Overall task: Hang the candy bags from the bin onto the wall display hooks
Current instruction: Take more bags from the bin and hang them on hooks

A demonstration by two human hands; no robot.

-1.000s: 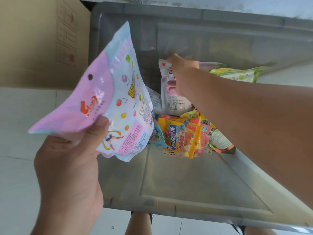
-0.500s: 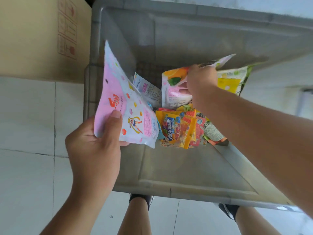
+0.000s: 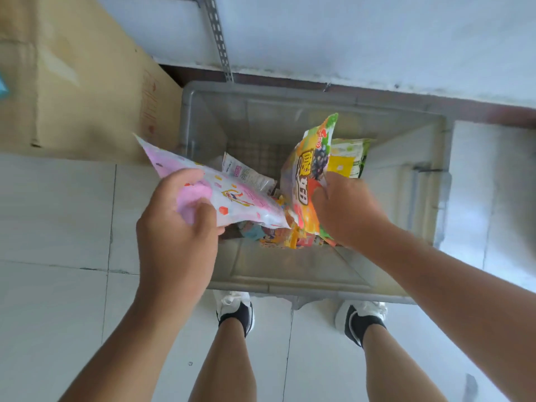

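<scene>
Left hand (image 3: 177, 227) is clamped on a pink candy bag (image 3: 232, 198), right hand (image 3: 345, 210) grips an orange fruity one (image 3: 307, 175), both over the grey bin (image 3: 290, 274) (more bags (image 3: 287, 237) piled inside).

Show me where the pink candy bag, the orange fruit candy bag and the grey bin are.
pink candy bag (image 3: 232, 198), head view, on its white printed middle.
orange fruit candy bag (image 3: 307, 175), head view, on its printed front.
grey bin (image 3: 290, 274), head view, on the inside of its near wall.
</scene>
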